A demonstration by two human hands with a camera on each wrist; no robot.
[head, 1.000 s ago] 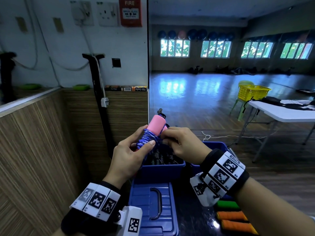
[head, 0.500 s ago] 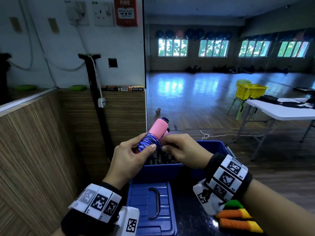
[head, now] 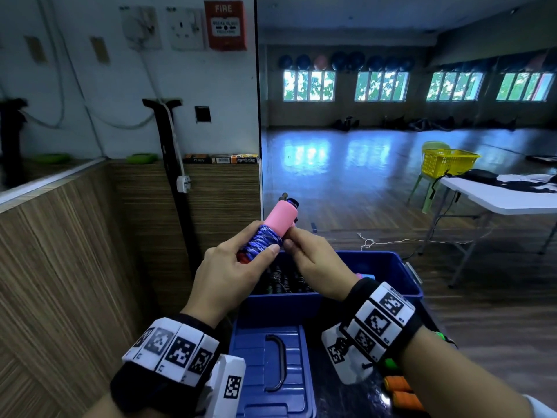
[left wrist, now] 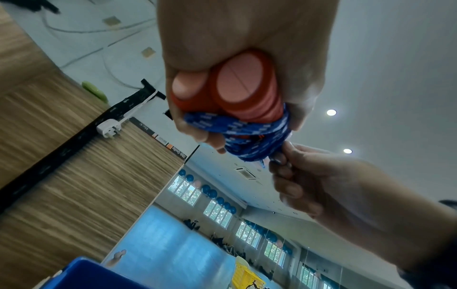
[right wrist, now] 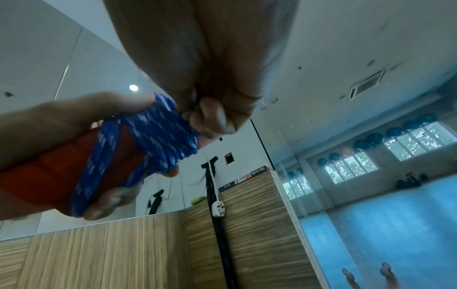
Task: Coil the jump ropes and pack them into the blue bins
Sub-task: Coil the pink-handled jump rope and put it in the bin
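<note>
Above an open blue bin (head: pixel 391 267), in a mirrored exercise hall, a person holds one jump rope (head: pixel 265 241) at chest height. The left hand (head: pixel 223 273) has its fingers and thumb curled round the two pink-and-red handles (left wrist: pixel 237 88), which lie side by side as a bundle. Blue cord with pale flecks is wound tightly round the middle of the handles. The right hand (head: pixel 313 263) has its fingers curled, thumb and fingertips pinching the cord at the edge of the winding, as the left wrist view shows; it seems to be tucking or tightening the loose end.

Judging by this, the coiling of this rope is nearly finished and only securing the end is left before it goes down into the bin just below. That bin already holds several dark bundled ropes (head: pixel 283 282). A blue lid with a dark handle (head: pixel 271 366) lies nearer the person. Orange-handled (head: pixel 401 390) and green-handled (head: pixel 390 363) ropes lie low on the right, apparently not yet packed.
</note>
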